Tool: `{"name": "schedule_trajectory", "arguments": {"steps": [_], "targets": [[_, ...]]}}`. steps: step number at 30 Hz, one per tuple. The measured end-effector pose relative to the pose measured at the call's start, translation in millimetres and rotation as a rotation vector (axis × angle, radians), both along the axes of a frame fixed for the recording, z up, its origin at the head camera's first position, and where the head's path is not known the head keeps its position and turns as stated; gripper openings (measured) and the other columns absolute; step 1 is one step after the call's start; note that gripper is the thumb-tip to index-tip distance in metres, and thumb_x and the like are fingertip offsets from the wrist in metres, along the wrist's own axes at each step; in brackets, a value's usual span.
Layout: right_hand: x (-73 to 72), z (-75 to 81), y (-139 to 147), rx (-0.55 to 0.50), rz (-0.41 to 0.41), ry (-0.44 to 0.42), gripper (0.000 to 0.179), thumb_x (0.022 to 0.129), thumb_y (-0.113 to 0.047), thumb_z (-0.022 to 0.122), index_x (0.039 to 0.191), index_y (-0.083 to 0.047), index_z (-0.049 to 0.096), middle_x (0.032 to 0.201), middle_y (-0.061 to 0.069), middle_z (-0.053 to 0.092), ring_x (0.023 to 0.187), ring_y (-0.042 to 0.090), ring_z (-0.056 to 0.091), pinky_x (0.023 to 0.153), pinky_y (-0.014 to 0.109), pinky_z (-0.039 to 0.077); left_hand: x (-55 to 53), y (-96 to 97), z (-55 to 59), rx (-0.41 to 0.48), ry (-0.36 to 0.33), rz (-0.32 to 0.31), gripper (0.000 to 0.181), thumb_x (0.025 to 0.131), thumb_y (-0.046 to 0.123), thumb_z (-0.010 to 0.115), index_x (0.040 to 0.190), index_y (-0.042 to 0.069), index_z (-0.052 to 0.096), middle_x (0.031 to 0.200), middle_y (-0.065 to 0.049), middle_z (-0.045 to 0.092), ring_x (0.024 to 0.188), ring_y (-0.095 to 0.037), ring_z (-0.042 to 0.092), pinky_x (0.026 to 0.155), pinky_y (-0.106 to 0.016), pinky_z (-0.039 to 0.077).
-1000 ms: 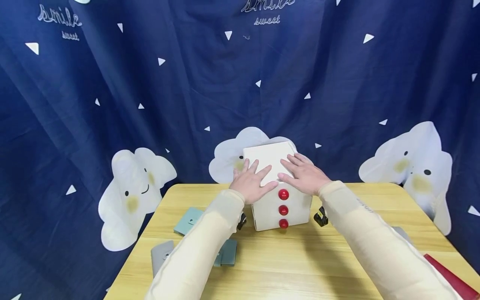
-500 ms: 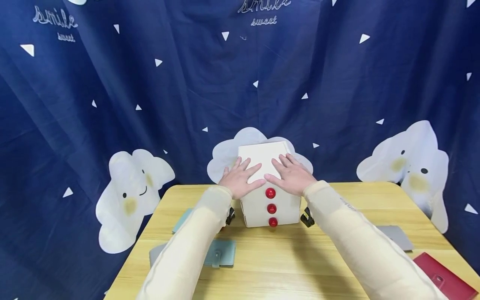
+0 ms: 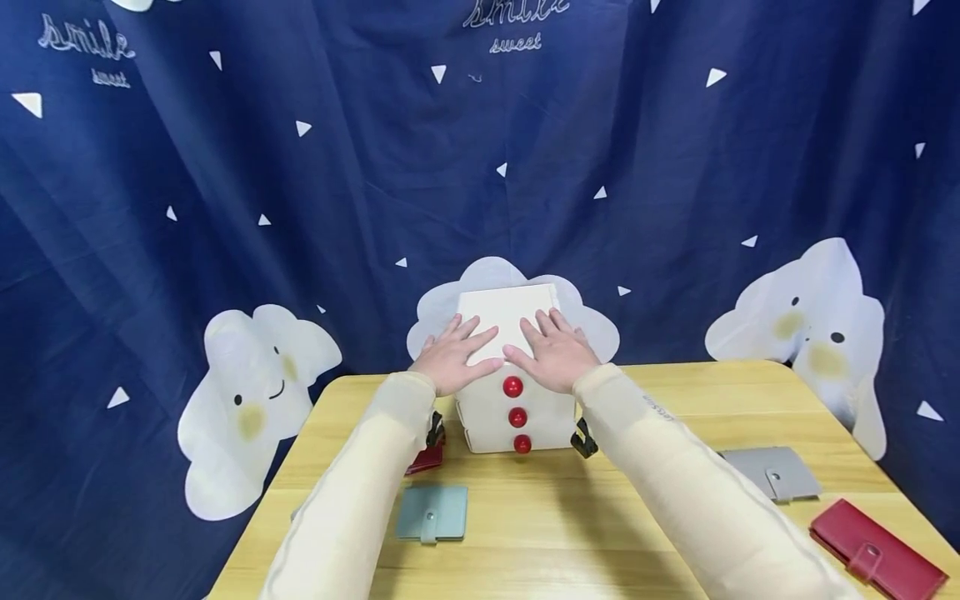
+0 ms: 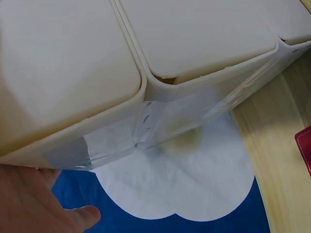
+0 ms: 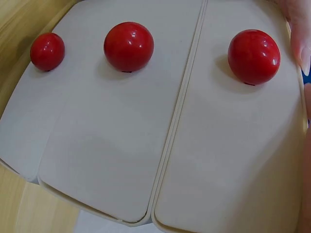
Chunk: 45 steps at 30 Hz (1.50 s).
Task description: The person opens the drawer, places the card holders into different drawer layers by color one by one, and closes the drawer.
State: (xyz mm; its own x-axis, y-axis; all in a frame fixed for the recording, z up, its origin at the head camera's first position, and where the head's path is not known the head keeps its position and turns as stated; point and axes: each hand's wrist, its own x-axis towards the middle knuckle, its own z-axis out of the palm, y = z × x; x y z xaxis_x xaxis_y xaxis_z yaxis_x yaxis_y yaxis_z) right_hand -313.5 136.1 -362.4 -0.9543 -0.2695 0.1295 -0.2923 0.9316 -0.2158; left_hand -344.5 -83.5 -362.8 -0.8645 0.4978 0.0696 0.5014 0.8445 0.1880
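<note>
A white cabinet [image 3: 483, 421] of three stacked drawers stands at the back of the table, with a red ball knob [image 3: 517, 417] on each drawer. My left hand [image 3: 450, 358] rests on its top at the left, fingers spread. On the top's right side lies my right hand [image 3: 555, 358], also with spread fingers; the two thumbs come close together. A knobless face of the cabinet [image 4: 204, 39] fills the left wrist view, where part of my left hand [image 4: 29, 208] shows below. In the right wrist view the drawer fronts [image 5: 112, 126] appear close up, with fingers [image 5: 299, 24] at the edge.
A teal snap-strap card holder [image 3: 431, 508] lies in front of the cabinet. Partly behind my left sleeve is a red one [image 3: 427, 458]. At right lie a grey card holder [image 3: 772, 471] and a red wallet [image 3: 877, 546]. A blue curtain [image 3: 360, 167] hangs behind the table [image 3: 540, 533].
The cabinet has slid left along the table under both hands, and now faces more squarely forward. The head view has turned slightly right, showing more of the grey holder and red wallet.
</note>
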Motion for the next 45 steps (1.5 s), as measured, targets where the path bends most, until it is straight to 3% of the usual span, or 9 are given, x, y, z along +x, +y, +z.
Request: {"name": "schedule_trajectory", "arguments": {"steps": [18,35,45], "targets": [[-3.0,7.8,-30.7,-0.008,0.004,0.016,0.079,0.096,-0.066,0.017,0.153,-0.011,0.025,0.158,0.018,0.016,0.145,0.037,0.005,0.114,0.054,0.015,-7.2,-30.5,3.5,0.053,0.035,-0.004,0.072,0.087,0.077,0.033,0.149,0.042,0.030,0.159,0.004,0.017,0.147,-0.024,0.001,0.108,-0.068,0.014],[-5.5,-2.2,-27.6,0.000,-0.009,0.021,0.081,0.095,-0.067,0.018,0.152,-0.010,0.027,0.156,0.019,0.020,0.145,0.038,0.008,0.116,0.050,0.014,-9.9,-23.0,-1.6,0.062,0.013,-0.002,0.074,0.085,0.077,0.036,0.149,0.039,0.032,0.159,0.003,0.020,0.147,-0.025,0.003,0.108,-0.068,0.013],[-7.6,2.4,-24.6,-0.010,-0.016,-0.018,0.081,0.095,-0.068,0.019,0.153,-0.012,0.025,0.158,0.018,0.016,0.145,0.038,0.007,0.113,0.054,0.019,-14.0,-18.5,-0.8,0.060,0.018,0.003,0.075,0.085,0.078,0.036,0.149,0.038,0.033,0.159,0.003,0.021,0.147,-0.025,0.004,0.108,-0.068,0.014]]}}
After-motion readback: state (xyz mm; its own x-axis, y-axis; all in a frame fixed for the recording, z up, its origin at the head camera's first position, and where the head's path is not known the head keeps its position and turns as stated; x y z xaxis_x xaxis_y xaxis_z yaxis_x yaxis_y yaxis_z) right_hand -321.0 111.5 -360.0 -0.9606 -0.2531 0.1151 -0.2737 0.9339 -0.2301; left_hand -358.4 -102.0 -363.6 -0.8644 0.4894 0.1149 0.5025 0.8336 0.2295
